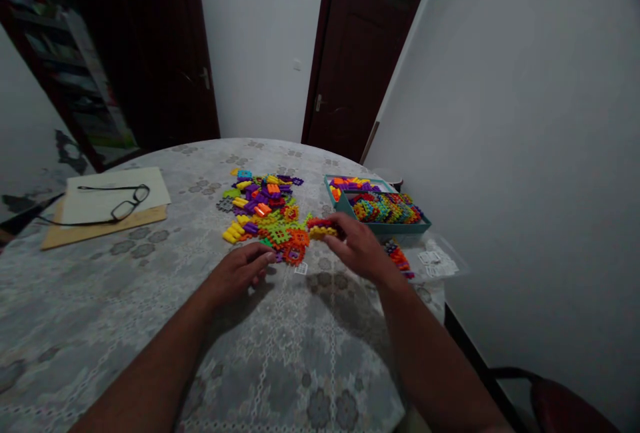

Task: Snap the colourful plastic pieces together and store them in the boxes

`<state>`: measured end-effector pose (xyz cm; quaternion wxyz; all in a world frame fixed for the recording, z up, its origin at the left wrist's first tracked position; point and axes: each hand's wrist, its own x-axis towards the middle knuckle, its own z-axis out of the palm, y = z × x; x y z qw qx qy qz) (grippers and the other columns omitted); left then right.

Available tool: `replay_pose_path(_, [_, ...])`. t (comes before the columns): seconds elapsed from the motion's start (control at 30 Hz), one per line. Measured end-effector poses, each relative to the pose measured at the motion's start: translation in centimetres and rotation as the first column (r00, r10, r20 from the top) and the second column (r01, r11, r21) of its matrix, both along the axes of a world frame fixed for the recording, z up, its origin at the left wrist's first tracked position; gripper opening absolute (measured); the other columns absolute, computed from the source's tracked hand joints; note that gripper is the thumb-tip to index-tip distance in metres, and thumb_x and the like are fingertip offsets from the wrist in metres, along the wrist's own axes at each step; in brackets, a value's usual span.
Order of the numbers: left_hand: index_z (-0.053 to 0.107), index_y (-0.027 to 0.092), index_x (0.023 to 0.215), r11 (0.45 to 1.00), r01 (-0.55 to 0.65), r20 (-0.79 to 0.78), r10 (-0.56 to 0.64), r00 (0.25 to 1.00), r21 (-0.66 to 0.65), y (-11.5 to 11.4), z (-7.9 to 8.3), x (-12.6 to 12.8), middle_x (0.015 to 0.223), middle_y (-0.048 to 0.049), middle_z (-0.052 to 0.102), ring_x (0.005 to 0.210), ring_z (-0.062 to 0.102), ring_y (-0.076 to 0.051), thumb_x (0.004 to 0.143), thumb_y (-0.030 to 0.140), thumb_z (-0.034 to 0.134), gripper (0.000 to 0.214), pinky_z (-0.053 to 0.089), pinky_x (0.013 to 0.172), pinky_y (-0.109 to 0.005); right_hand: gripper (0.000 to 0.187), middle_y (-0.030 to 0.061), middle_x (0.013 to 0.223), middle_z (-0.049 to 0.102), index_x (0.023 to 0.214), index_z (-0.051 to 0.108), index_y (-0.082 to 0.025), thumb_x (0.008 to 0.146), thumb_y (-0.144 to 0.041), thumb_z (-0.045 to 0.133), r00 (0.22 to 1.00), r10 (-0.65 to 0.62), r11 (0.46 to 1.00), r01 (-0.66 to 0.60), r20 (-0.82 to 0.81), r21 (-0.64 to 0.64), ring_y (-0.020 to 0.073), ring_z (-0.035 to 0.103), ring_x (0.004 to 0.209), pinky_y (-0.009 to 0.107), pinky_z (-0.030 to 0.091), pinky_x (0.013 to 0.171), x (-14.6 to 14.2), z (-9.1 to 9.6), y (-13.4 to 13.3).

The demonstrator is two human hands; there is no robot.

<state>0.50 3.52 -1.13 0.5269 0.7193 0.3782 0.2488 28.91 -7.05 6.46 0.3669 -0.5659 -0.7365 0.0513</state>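
A heap of bright plastic interlocking building pieces (270, 210) lies on the table. Some are flat notched squares; others are ribbed yellow, purple and orange pieces. My left hand (240, 269) rests at the near edge of the heap, its fingers loosely bent and apart, with nothing visible in them. To the right of the heap, my right hand (356, 244) grips a small stack of notched building pieces (323, 230), red and yellow, between thumb and fingers. A loose white square piece (301, 268) sits on the cloth between my hands.
A teal box (390, 227) with compartments holds rows of stacked pieces at the right. In front of it are more stacked pieces (399, 258) and a clear plastic bag (443, 263) with white pieces. Eyeglasses (123, 210) lie on papers (113, 183) at the left. A wall borders the right side.
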Motion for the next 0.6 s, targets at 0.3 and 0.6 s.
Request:
replay_pose_path(0.3, [0.077,0.020,0.103,1.000,0.017,-0.006,-0.017,1.000,0.016,-0.1,-0.4,0.3,0.091,-0.0081,0.074,0.073,0.063,-0.021,0.087,0.071,0.072,0.054,0.052,0.062,-0.032,0.024,0.0157,0.121,0.076,0.122,0.070,-0.021,0.101,-0.032,0.066,0.867,-0.350,0.933,0.355,0.353,0.053,0.0322,0.069,0.112,0.045,0.053,0.100,16.2,1.3,0.7])
replay_pose_path(0.6, [0.076,0.020,0.109,0.999,0.033,-0.021,-0.033,0.999,0.027,0.2,-1.0,0.0,0.091,-0.0071,0.074,0.072,0.063,-0.020,0.089,0.069,0.070,0.054,0.049,0.063,-0.030,0.025,0.0068,0.102,0.080,0.116,0.076,-0.025,0.096,-0.040,0.072,0.919,-0.237,0.915,0.320,0.315,-0.247,0.0258,0.069,0.093,0.035,0.053,0.084,19.2,-0.3,1.8])
